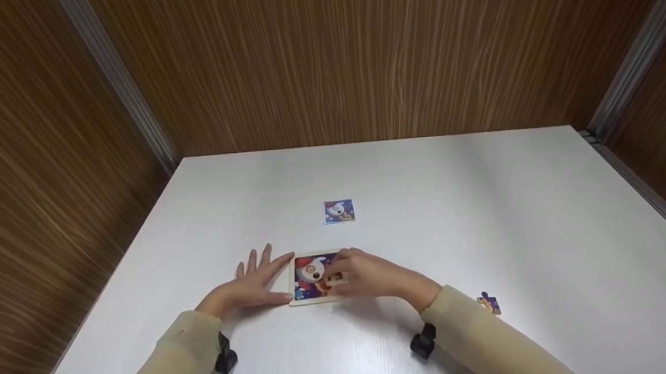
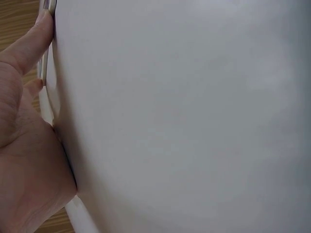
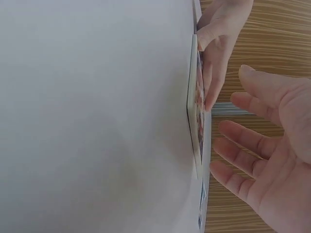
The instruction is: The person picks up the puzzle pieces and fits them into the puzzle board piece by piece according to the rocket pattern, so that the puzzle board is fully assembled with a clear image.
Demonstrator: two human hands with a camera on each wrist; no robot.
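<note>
A small jigsaw puzzle tray (image 1: 317, 301) with a pale border lies flat on the table, showing a white cartoon figure on dark purple. My left hand (image 1: 252, 287) is spread at its left side, thumb and index fingertip at the two left corners. Over the right part of the puzzle is my right hand (image 1: 367, 273), which partly hides the picture and a pale patch in it. In the right wrist view, the right hand's fingers (image 3: 243, 153) are loosely bent and apart, with nothing between them. A loose purple-and-orange puzzle piece (image 1: 489, 303) lies beside the right forearm.
Behind the tray lies a small square picture card (image 1: 339, 211) with a similar cartoon. The white table (image 1: 455, 202) meets wood-grain panels (image 1: 360, 64) at the back and sides. Both wrists wear black devices.
</note>
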